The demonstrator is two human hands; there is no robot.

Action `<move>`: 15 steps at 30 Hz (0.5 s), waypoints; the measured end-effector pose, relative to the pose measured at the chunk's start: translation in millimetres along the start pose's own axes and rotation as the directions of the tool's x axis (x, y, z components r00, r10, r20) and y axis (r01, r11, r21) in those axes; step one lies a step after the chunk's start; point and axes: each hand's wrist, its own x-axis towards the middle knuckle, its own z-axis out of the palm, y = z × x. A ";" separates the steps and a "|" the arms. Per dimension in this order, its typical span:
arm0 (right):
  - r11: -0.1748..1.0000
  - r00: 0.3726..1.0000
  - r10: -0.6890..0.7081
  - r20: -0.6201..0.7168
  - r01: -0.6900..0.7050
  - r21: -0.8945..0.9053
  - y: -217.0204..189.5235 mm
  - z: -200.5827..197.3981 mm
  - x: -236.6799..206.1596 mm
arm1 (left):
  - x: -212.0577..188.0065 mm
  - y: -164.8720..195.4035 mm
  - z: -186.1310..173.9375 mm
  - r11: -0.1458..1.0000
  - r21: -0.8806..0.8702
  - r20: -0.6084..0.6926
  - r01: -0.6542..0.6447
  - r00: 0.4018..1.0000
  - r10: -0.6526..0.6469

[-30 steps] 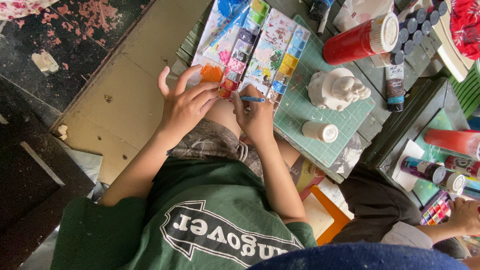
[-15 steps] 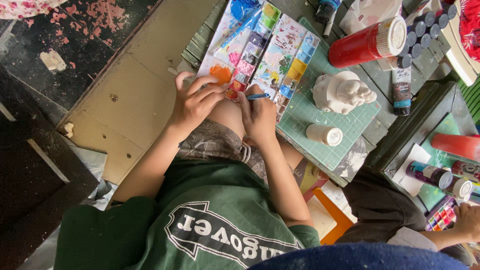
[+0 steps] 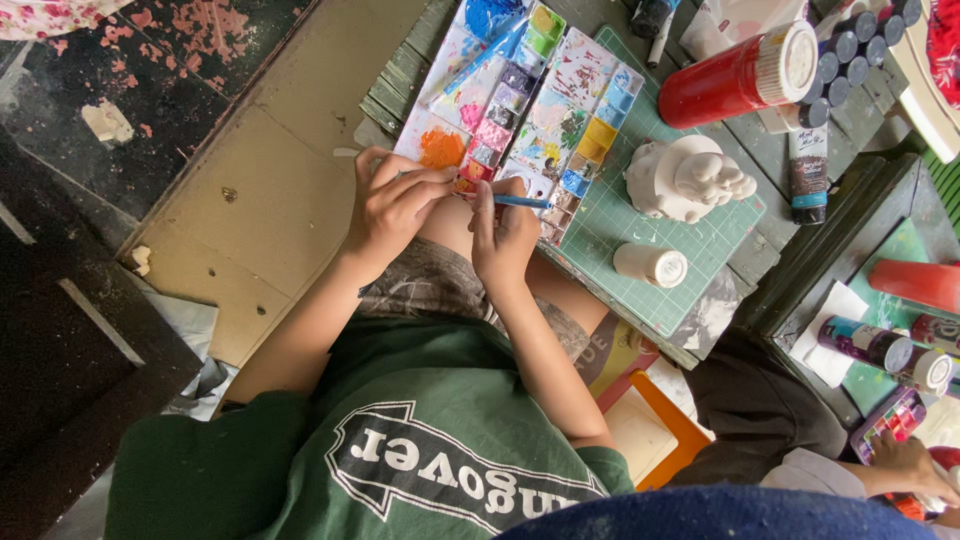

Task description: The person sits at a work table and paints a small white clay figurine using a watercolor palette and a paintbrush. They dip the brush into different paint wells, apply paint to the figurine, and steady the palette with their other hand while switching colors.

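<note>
On the green mat, both hands grip a blue paintbrush beside the palette.

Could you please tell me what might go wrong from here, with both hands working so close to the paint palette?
The right hand holds a thin blue-handled paintbrush right over the open multicoloured paint palette; its wrist could smear wet paint. The left hand pinches the brush's other end, so a tug might flick paint toward the unpainted white clay figurine. The small white cylindrical cup lying on the green cutting mat could roll off.

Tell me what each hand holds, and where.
Right hand pinches a blue paintbrush on its handle, near the bristle end. Left hand curls at the tip; its hold is hidden.
</note>
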 end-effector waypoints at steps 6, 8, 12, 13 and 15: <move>0.984 0.999 0.048 0.004 -0.048 0.172 3.1 -9.9 8.4 | 0.0 -0.7 -1.2 0.999 -0.031 -0.003 0.039 0.999 -0.039; 0.999 1.000 0.009 0.030 -0.010 0.045 0.7 -18.4 11.7 | -1.0 -1.9 -1.9 1.000 -0.023 0.009 0.020 1.000 -0.020; 0.964 0.983 -0.141 0.116 0.163 -0.211 -7.5 -29.2 20.0 | -3.7 -4.7 -0.5 1.000 0.003 0.007 -0.004 1.000 0.004; 0.951 0.974 -0.175 0.144 0.205 -0.231 -10.0 -30.2 21.2 | -4.8 -5.0 0.1 1.000 0.021 0.010 -0.010 1.000 0.010; 0.948 0.967 -0.182 0.180 0.221 -0.229 -14.8 -32.6 22.7 | -5.9 -6.7 1.9 0.998 0.057 0.014 -0.026 1.000 0.025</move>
